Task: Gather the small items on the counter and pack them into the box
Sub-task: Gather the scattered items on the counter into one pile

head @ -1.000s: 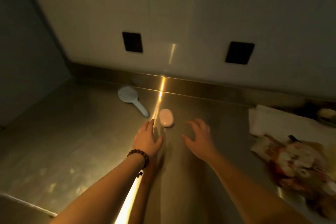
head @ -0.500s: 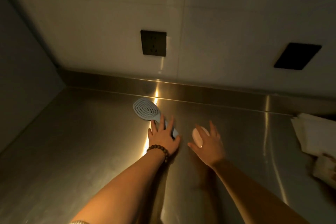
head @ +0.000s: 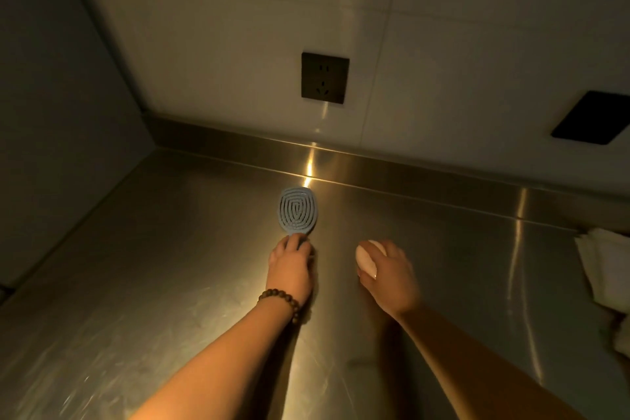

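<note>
Left hand [head: 291, 264] clamped on the handle of the blue hairbrush [head: 298, 211], head pointing away toward the wall, slotted face up; gripped at the handle likely because it's the only narrow part, head too wide to pinch. Right hand [head: 388, 274] wrapped over the pink oval soap-like piece [head: 366, 257], fingers on top, thumb side under; cannot tell if lifted or touching the table [head: 153, 283]. Hands near each other, not touching, one item each, so probably a single carry to the box. Box not in view. Steel upstand just beyond the brush head, side wall well left of the left hand. Open table left and near side. White folded cloth [head: 603, 266] right of the right hand, well apart; likely route passes it.
</note>
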